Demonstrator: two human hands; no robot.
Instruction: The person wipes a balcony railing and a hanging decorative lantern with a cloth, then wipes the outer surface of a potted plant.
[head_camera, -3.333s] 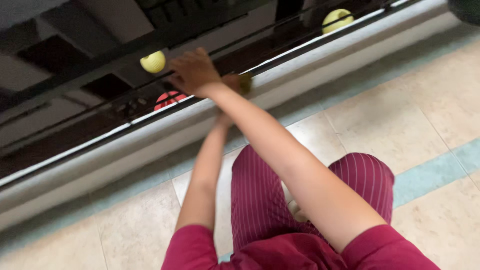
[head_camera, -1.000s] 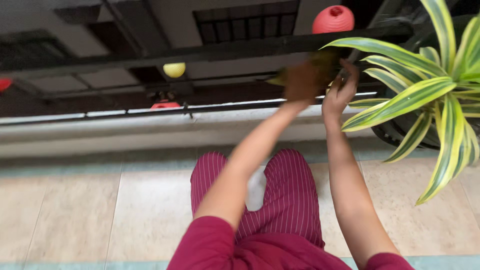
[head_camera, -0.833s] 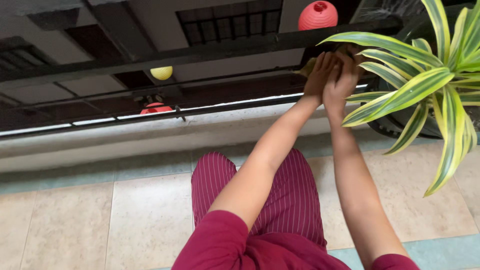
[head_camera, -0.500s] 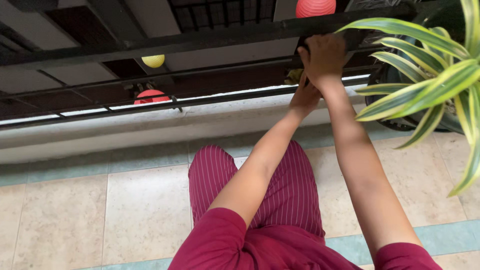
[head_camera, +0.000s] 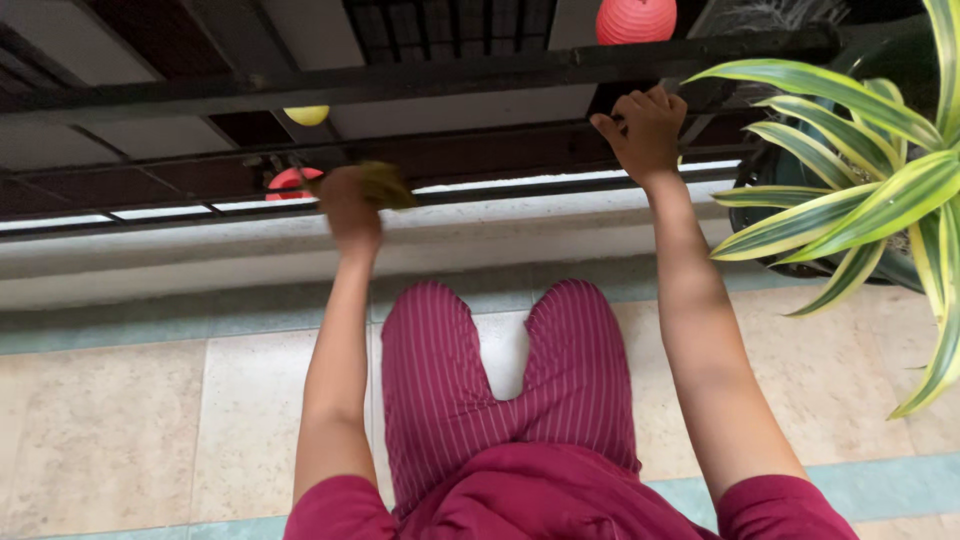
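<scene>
My left hand (head_camera: 350, 203) is closed around a small olive-brown cloth (head_camera: 385, 183) and holds it against the lower bars of a black metal railing (head_camera: 450, 75). My right hand (head_camera: 645, 125) grips a bar of the same railing further right, just below a red paper lantern (head_camera: 635, 20). Both arms reach forward over my knees in maroon striped trousers (head_camera: 500, 380). The left hand and cloth are blurred.
A yellow ball-shaped lantern (head_camera: 307, 114) and another red lantern (head_camera: 290, 180) hang beyond the railing at left. A potted plant (head_camera: 860, 180) with long green-yellow leaves stands at right, close to my right arm. A pale ledge (head_camera: 150, 260) runs under the railing above beige floor tiles (head_camera: 110, 430).
My left hand has swung left with the cloth, away from my right hand, which stays on the railing bar. The view has shifted slightly.
</scene>
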